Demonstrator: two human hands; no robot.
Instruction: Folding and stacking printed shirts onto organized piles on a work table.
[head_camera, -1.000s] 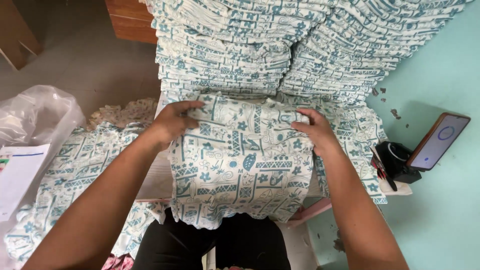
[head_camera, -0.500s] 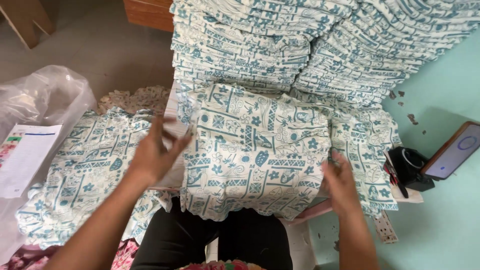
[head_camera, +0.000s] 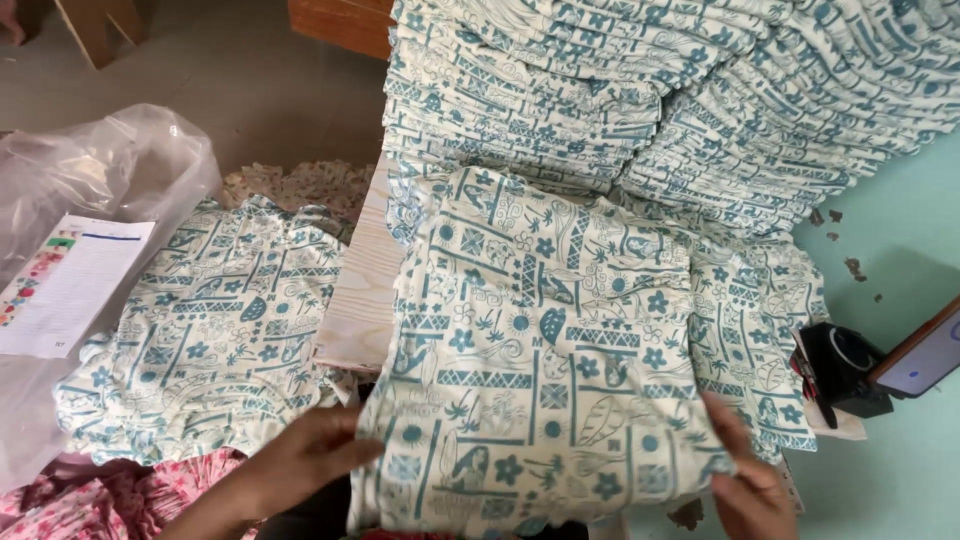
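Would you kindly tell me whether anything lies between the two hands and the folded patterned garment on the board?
Nothing visible does: the left hand and the right hand both rest directly on the near edge of the folded garment.

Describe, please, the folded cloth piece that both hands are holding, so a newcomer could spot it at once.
Start at the tall stacks of folded cream cloth with teal print at the top. Just below them, on the pale wooden board, lies the single folded cream-and-teal printed piece. Unlike its neighbours, the left hand and right hand grip its near edge.
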